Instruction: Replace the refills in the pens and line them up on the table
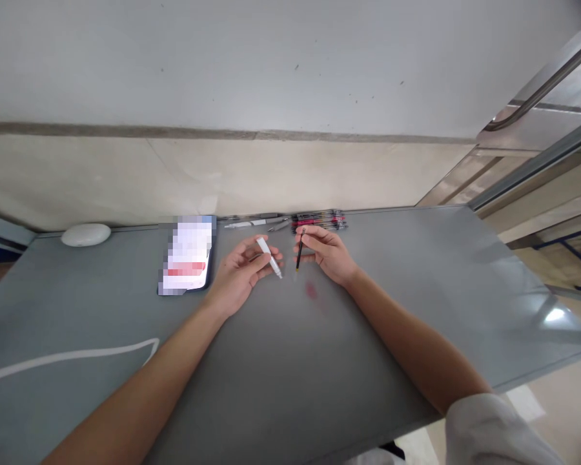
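Between its thumb and fingers, my left hand (pixel 244 268) holds a white pen barrel (pixel 270 258), its narrow end tilted down to the right. My right hand (pixel 329 255) pinches a slim black pen refill (pixel 299 252) near the top, with a yellowish lower end pointing down. A small gap separates the two parts above the table. Just behind my right hand lies a bundle of pens or refills (pixel 336 219) in black and red. Several grey and white pens (pixel 252 223) rest to its left along the wall.
A phone (pixel 186 258) with a lit, blurred screen is left of my left hand. Farther left sit a white rounded case (pixel 86 235) and a white cable (pixel 72 355). The grey table (pixel 271 387) has a reddish smudge (pixel 311 290) and meets the wall behind.
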`<state>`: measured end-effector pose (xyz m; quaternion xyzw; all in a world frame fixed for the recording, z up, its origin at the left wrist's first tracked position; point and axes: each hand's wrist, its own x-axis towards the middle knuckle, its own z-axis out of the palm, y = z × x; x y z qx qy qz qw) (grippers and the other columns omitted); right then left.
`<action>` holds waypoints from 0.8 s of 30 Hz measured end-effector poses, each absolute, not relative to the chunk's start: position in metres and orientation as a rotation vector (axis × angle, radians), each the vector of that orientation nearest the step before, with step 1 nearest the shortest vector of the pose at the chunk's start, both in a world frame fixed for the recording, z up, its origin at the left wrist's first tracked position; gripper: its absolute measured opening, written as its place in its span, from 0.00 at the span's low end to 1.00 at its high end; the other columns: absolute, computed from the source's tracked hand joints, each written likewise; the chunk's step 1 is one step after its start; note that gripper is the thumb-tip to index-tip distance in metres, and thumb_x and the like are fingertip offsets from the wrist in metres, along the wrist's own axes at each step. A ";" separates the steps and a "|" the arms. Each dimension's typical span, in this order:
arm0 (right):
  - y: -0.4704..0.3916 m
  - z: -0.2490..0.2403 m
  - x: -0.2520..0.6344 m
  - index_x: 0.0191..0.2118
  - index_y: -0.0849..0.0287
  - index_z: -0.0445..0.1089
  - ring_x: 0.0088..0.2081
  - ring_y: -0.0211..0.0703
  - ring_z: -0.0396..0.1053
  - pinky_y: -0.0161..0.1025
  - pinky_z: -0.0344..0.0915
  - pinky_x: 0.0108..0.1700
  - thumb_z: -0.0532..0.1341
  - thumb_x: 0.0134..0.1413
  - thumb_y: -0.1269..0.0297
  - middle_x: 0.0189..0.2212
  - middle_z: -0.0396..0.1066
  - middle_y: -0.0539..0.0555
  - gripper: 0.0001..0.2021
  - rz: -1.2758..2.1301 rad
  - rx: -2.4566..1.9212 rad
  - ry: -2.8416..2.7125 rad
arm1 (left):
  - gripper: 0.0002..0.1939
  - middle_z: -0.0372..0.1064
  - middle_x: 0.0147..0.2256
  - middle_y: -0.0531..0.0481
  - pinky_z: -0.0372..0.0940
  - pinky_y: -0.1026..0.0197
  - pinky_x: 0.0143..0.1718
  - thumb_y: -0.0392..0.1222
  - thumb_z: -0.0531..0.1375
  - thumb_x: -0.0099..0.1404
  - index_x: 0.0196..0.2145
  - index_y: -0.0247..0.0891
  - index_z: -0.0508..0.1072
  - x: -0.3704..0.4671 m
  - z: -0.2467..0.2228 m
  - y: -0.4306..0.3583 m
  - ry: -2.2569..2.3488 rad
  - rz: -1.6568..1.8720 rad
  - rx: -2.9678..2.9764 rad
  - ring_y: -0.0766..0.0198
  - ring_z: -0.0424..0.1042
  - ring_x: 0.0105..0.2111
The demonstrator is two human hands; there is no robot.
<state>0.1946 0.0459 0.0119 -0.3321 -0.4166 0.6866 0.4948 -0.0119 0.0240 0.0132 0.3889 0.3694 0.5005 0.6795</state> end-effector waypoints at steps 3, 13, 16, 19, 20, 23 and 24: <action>0.046 0.011 0.195 0.40 0.52 0.74 0.35 0.38 0.72 0.40 0.74 0.38 0.68 0.47 0.55 0.37 0.72 0.50 0.14 1.654 -0.811 -1.024 | 0.19 0.75 0.38 0.50 0.70 0.54 0.45 0.37 0.68 0.58 0.47 0.43 0.73 -0.012 0.014 0.024 0.830 1.117 0.904 0.60 0.76 0.39; 0.044 0.012 0.196 0.40 0.53 0.74 0.32 0.35 0.70 0.37 0.72 0.35 0.68 0.47 0.56 0.36 0.71 0.50 0.13 1.619 -0.814 -1.041 | 0.19 0.73 0.38 0.50 0.69 0.58 0.40 0.36 0.67 0.59 0.49 0.44 0.74 -0.012 0.014 0.023 0.805 1.114 0.915 0.63 0.73 0.36; 0.044 0.012 0.196 0.39 0.53 0.74 0.32 0.36 0.69 0.37 0.72 0.35 0.69 0.47 0.57 0.35 0.71 0.49 0.13 1.613 -0.817 -1.029 | 0.19 0.73 0.38 0.50 0.70 0.58 0.39 0.36 0.67 0.59 0.49 0.43 0.74 -0.012 0.014 0.023 0.809 1.128 0.910 0.64 0.74 0.36; 0.043 0.013 0.198 0.38 0.53 0.74 0.32 0.35 0.69 0.36 0.72 0.33 0.69 0.47 0.58 0.34 0.69 0.48 0.11 1.611 -0.804 -1.015 | 0.19 0.74 0.37 0.50 0.71 0.58 0.39 0.36 0.67 0.58 0.48 0.42 0.74 -0.012 0.014 0.023 0.808 1.143 0.905 0.64 0.74 0.35; 0.043 0.013 0.200 0.38 0.53 0.74 0.32 0.35 0.69 0.36 0.72 0.33 0.69 0.48 0.59 0.34 0.68 0.48 0.10 1.611 -0.802 -1.014 | 0.19 0.74 0.37 0.50 0.71 0.58 0.39 0.36 0.68 0.58 0.47 0.42 0.74 -0.012 0.014 0.024 0.808 1.145 0.901 0.63 0.74 0.35; 0.043 0.014 0.205 0.36 0.53 0.74 0.32 0.35 0.69 0.37 0.73 0.33 0.69 0.47 0.60 0.36 0.68 0.48 0.09 1.603 -0.814 -1.021 | 0.17 0.75 0.37 0.50 0.72 0.56 0.40 0.35 0.68 0.57 0.44 0.41 0.74 -0.013 0.013 0.024 0.806 1.151 0.885 0.62 0.76 0.36; 0.043 0.014 0.207 0.35 0.53 0.74 0.32 0.35 0.69 0.37 0.73 0.33 0.69 0.47 0.60 0.36 0.68 0.48 0.09 1.601 -0.821 -1.022 | 0.16 0.75 0.36 0.51 0.72 0.55 0.41 0.35 0.68 0.57 0.44 0.41 0.74 -0.013 0.012 0.024 0.805 1.155 0.881 0.61 0.76 0.37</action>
